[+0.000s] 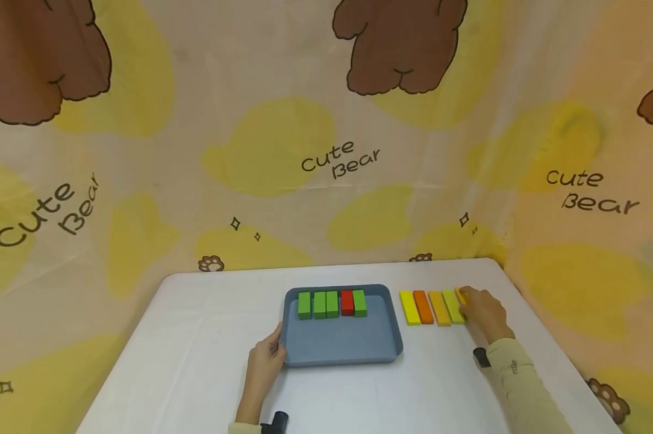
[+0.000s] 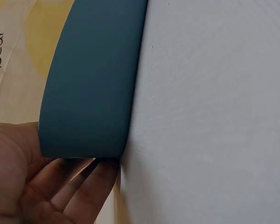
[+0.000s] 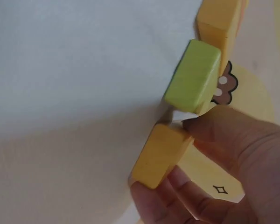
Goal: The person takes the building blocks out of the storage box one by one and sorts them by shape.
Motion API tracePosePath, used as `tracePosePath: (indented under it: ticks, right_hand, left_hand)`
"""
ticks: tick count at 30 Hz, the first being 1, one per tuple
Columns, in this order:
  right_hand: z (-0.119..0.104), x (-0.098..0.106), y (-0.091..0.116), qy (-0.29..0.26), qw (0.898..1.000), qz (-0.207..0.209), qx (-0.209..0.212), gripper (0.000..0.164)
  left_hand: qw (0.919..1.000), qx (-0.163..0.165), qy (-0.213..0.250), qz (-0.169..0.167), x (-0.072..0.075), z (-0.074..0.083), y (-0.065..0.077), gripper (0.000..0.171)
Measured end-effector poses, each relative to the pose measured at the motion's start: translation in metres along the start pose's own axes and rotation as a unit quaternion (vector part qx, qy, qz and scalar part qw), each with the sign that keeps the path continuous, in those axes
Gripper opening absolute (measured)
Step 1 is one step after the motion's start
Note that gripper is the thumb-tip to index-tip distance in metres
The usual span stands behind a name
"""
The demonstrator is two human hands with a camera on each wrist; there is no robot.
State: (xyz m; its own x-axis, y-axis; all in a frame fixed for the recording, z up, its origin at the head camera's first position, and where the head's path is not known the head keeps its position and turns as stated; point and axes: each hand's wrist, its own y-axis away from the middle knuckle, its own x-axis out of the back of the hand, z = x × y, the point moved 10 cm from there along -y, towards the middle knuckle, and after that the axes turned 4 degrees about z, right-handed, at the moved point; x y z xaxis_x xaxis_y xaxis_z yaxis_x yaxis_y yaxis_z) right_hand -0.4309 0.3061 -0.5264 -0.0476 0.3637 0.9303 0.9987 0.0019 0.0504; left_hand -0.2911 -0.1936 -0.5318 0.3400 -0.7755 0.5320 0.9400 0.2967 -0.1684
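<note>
In the head view a blue-grey tray (image 1: pixel 337 346) lies on the table, with several green blocks (image 1: pixel 320 305) and one red block (image 1: pixel 347 303) along its far side. My left hand (image 1: pixel 265 361) holds the tray's left edge near the front corner; the left wrist view shows fingers around the tray's side wall (image 2: pixel 91 88). To the right of the tray, my right hand (image 1: pixel 486 310) pinches a yellow-orange block (image 3: pixel 161 154) between thumb and fingers, at the right end of a row. A light green block (image 3: pixel 193 77) stands right beside it.
The row also has a yellow block (image 1: pixel 410 308), an orange block (image 1: pixel 423 307) and another yellow-orange block (image 1: pixel 439 308). A white cloth covers the table (image 1: pixel 207 337). Behind it hangs a curtain (image 1: pixel 272 229) with bear prints. Each wrist wears a black device (image 1: pixel 481 357).
</note>
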Motion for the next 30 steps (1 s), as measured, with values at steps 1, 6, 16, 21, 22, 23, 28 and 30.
tracePosePath:
  ticks: [1,6,16,21,22,23,28,30]
  right_hand:
    - [-0.0003,-0.0006,0.0006,0.003,1.0,0.004,0.004,0.053]
    - [-0.0028,-0.0016,0.0036,0.004,1.0,0.011,0.009,0.053]
    - [0.0028,-0.0074,0.0074,-0.003,1.0,-0.01,-0.006,0.054]
    - [0.0039,-0.0068,0.007,-0.012,0.999,-0.027,-0.019,0.055]
    - [0.0035,-0.006,0.0066,-0.013,0.999,-0.028,-0.019,0.055]
    - [0.0027,-0.0052,0.0063,-0.014,0.999,-0.031,-0.02,0.056]
    - [-0.0005,-0.0014,0.005,-0.017,0.999,-0.043,-0.023,0.055]
    - [-0.0019,-0.0002,0.0055,-0.017,0.999,-0.041,-0.027,0.054]
  left_hand:
    - [1.0,-0.001,-0.003,0.0,0.0003,0.0005,-0.0002,0.05]
    - [0.9999,0.001,-0.009,0.003,0.0017,0.001,0.0002,0.049]
    - [1.0,0.0,-0.008,0.001,0.0012,0.0006,0.004,0.049]
    - [0.9999,-0.002,-0.009,0.004,0.0017,0.0009,0.0038,0.05]
    - [1.0,-0.001,-0.008,0.005,0.002,0.0011,0.0038,0.05]
    - [1.0,-0.002,-0.007,0.006,0.0024,0.0014,0.0037,0.05]
    - [0.9999,-0.003,-0.003,0.01,0.004,0.0035,0.0044,0.05]
    - [0.9999,-0.004,-0.006,0.01,0.0042,0.0037,0.0056,0.049]
